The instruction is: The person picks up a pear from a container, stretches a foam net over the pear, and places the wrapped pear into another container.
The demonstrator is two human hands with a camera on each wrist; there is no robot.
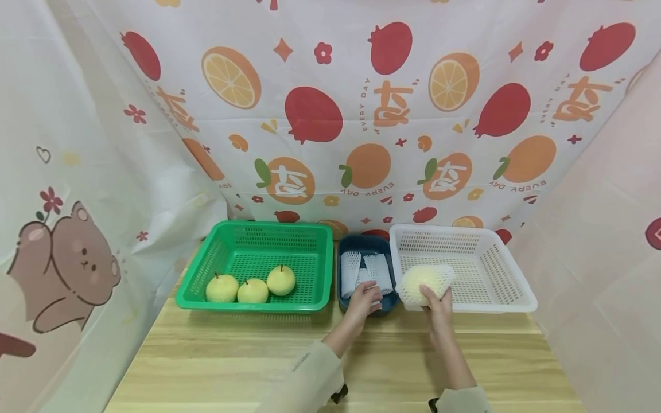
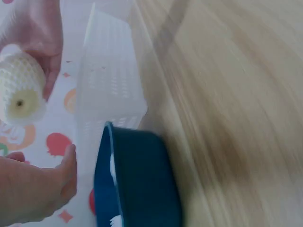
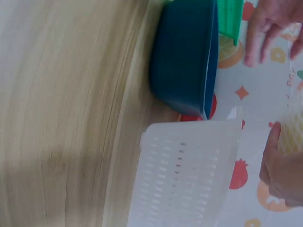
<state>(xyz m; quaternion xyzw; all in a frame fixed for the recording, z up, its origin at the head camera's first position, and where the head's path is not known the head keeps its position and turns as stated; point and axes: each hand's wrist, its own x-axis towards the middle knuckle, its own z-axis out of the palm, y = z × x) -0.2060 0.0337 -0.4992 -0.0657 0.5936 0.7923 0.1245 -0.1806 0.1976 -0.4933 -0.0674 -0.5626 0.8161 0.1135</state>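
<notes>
At the left, the green basket (image 1: 304, 307) stood on the wooden table (image 1: 232, 358), with three bare pears (image 1: 252, 291) along its near side. Next to it, the blue tub (image 1: 369, 244) held white net sleeves (image 1: 350, 273). The left hand (image 1: 363, 301) was above the tub's near end, apart from the rim, its fingers loosely extended and grasping nothing.

To the right, the right hand (image 1: 438, 310) gripped a wrapped pear (image 1: 424, 282), its thumb lying against the netting. The pear was held above the near left corner of the white basket (image 1: 480, 276), higher than the rim; the left wrist view showed one end of the fruit bare at the sleeve's opening.

The sleeving of this pear looked finished, and the step in hand seemed to be bringing it to the white basket. The next move appeared to call for carrying it inward past the rim, lowering it gently, and loosening the grip only once it rested on the bottom.
</notes>
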